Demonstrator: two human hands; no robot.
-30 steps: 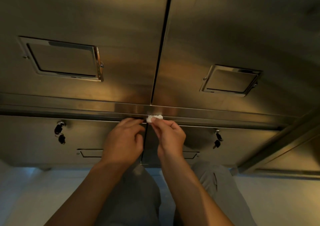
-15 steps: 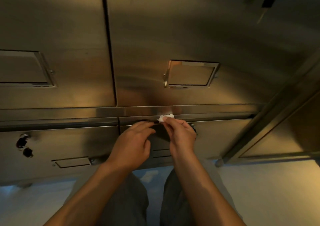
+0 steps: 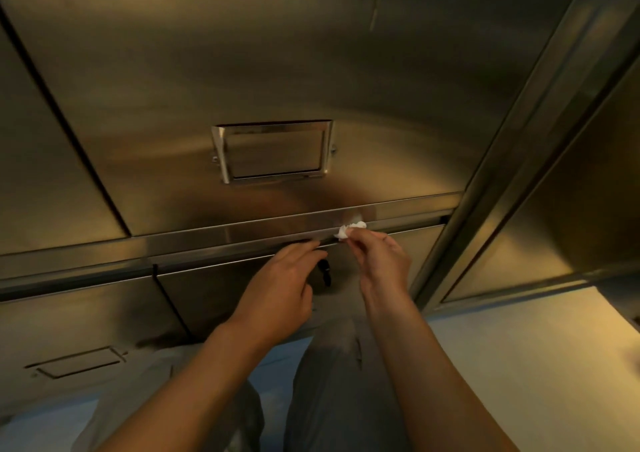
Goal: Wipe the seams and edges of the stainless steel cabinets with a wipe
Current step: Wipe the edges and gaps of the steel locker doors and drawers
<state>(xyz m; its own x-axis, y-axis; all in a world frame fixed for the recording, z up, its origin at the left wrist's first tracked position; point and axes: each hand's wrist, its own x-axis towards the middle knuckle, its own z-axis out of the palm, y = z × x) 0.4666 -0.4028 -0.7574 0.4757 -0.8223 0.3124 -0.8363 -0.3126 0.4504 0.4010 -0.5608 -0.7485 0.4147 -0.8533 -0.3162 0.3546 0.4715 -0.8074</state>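
A stainless steel cabinet [image 3: 270, 70] fills the view, with upper doors above a horizontal rail [image 3: 207, 235] and lower doors beneath it. My right hand [image 3: 379, 261] pinches a small crumpled white wipe [image 3: 348, 229] and presses it against the rail's lower edge, right of centre. Just to its left, my left hand [image 3: 280, 288] has its fingertips on the seam under the rail, fingers loosely bent and holding nothing.
A recessed handle [image 3: 273, 151] sits in the upper door above the wipe. A dark key [image 3: 323, 271] hangs in a lock between my hands. A vertical steel post [image 3: 512, 160] borders the cabinet on the right. My grey-trousered legs [image 3: 332, 392] are below, on a pale floor [image 3: 519, 354].
Both hands and the wipe have slid to the right along the rail, away from the vertical seam between the doors and toward the right post. The view turned right with them.
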